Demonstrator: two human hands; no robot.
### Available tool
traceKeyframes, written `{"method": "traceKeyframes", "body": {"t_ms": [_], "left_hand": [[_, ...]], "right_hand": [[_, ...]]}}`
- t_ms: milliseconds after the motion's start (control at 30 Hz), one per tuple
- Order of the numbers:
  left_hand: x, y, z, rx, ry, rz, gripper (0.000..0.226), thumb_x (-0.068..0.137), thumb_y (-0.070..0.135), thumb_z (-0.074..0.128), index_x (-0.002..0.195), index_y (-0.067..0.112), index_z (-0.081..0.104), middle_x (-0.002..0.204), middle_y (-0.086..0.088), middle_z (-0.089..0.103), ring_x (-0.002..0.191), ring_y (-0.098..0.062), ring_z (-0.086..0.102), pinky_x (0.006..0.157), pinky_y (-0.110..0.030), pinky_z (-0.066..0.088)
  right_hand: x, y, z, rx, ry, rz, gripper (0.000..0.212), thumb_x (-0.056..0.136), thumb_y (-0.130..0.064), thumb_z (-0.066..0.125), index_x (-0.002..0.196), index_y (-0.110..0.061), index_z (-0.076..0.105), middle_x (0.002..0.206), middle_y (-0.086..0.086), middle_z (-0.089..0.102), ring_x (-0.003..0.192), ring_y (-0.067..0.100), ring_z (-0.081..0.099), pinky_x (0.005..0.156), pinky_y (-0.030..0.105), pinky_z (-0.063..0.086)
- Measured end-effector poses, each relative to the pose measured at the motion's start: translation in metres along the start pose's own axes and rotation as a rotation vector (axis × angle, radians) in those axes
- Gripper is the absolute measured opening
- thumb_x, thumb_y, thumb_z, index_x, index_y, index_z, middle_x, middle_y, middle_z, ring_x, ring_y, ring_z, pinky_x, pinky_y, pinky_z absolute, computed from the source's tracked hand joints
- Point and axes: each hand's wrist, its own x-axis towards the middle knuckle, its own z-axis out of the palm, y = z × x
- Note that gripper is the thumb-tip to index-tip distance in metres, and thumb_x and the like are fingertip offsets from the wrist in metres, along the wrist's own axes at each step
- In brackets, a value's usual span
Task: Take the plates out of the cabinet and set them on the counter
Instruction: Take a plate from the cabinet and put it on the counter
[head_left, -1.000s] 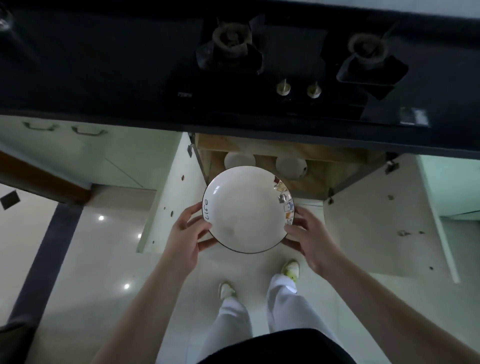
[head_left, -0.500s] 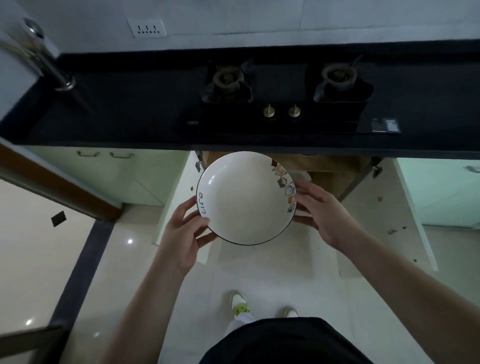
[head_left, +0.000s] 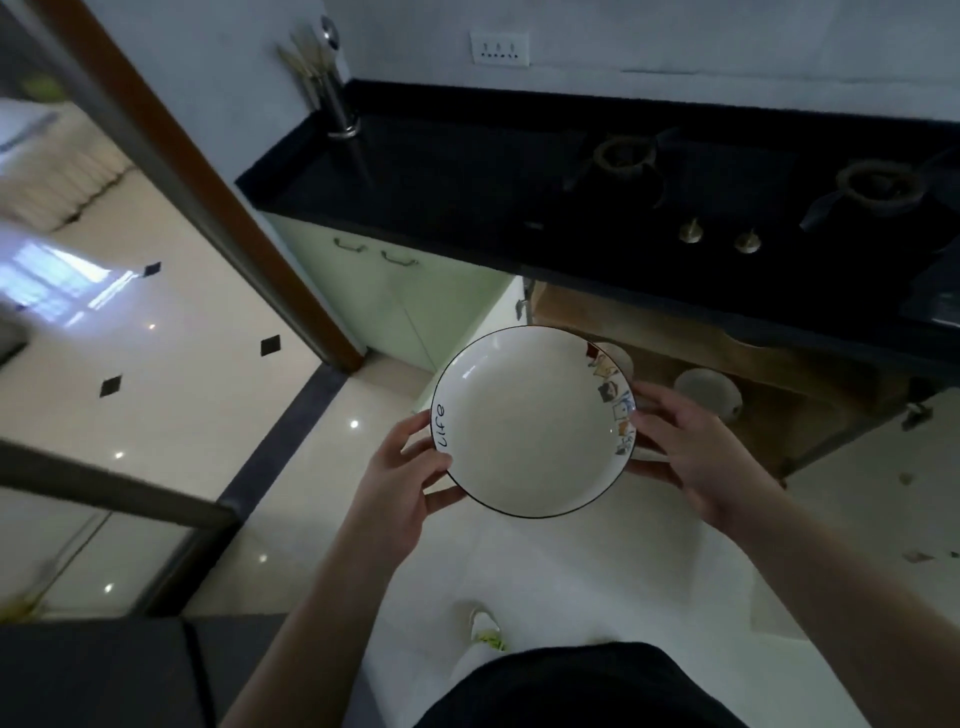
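Fingers of the left hand (head_left: 400, 478) and right hand (head_left: 691, 457) grip opposite rims of the plate (head_left: 530, 421); keep it level while lifting to the counter (head_left: 467, 171)

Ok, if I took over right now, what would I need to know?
Left hand: grips the plate's left rim.
Right hand: grips its right rim.
The white plate is held level in the air, out of the open cabinet and below the black counter.
Done: this plate is out.
Left: set it on the counter. At least two more white dishes sit in the cabinet; whether they are plates or bowls I cannot tell.
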Motion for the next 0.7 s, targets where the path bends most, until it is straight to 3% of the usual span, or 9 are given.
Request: {"method": "traceKeyframes", "body": {"t_ms": [200, 367, 500, 700], "left_hand": [[-0.016, 0.017, -0.081, -0.075, 0.088, 0.058, 0.048, 0.079, -0.006, 0.058, 0.113, 0.027, 0.069, 0.108, -0.011, 0.073, 0.091, -0.027, 0.072, 0.071, -0.044, 0.058], [-0.027, 0.04, -0.155, -0.138, 0.138, 0.083, 0.053, 0.068, 0.006, 0.07, 0.113, 0.032, 0.069, 0.111, -0.006, 0.074, 0.098, -0.027, 0.072, 0.073, -0.044, 0.06], [-0.031, 0.061, -0.213, -0.161, 0.184, 0.117, 0.046, 0.075, 0.0, 0.068, 0.108, 0.032, 0.071, 0.109, -0.007, 0.074, 0.098, -0.027, 0.072, 0.071, -0.043, 0.06], [-0.029, 0.084, -0.275, -0.132, 0.235, 0.117, 0.049, 0.081, -0.005, 0.066, 0.121, 0.024, 0.064, 0.105, -0.006, 0.075, 0.097, -0.028, 0.072, 0.069, -0.041, 0.06]], "right_hand": [[0.012, -0.007, 0.09, -0.075, -0.127, -0.034, 0.027, 0.097, -0.008, 0.052, 0.113, -0.025, 0.065, 0.1, 0.004, 0.075, 0.087, 0.019, 0.072, 0.063, 0.031, 0.06], [0.028, -0.003, 0.179, -0.115, -0.176, -0.056, 0.032, 0.097, -0.007, 0.052, 0.099, -0.034, 0.069, 0.094, 0.005, 0.075, 0.079, 0.014, 0.073, 0.061, 0.032, 0.06], [0.038, 0.004, 0.248, -0.158, -0.229, -0.095, 0.036, 0.098, -0.009, 0.052, 0.095, -0.04, 0.071, 0.088, 0.001, 0.075, 0.079, 0.016, 0.073, 0.062, 0.031, 0.059], [0.05, 0.011, 0.317, -0.186, -0.262, -0.116, 0.031, 0.097, -0.006, 0.052, 0.103, -0.033, 0.067, 0.091, 0.006, 0.074, 0.073, 0.013, 0.072, 0.058, 0.027, 0.058]]}}
